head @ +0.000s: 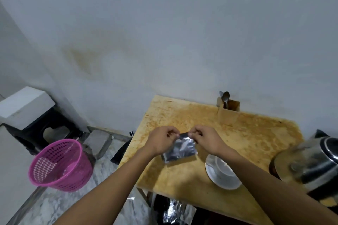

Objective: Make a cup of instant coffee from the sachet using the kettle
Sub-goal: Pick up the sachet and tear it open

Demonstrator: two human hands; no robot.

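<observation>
Both forearms reached over table [243,133] | left hand [161,139], right hand [206,138] pinched sachet [180,149] top, seemingly unopened | cup [224,167], kettle [311,162] right

Pink plastic laundry-style basket [60,165] sits on the marble-pattern floor [54,204] left of the tabletop [256,133], which is yellowish wood and pretty badly stained with brown blotches. Behind the basket there's a white box [23,106] resting on a black stool [43,129] against the wall [164,33], and the wall has a faint yellowish stain too. Some crumpled silvery foil packets [175,212] lie under the tabletop, near its front edge.
</observation>
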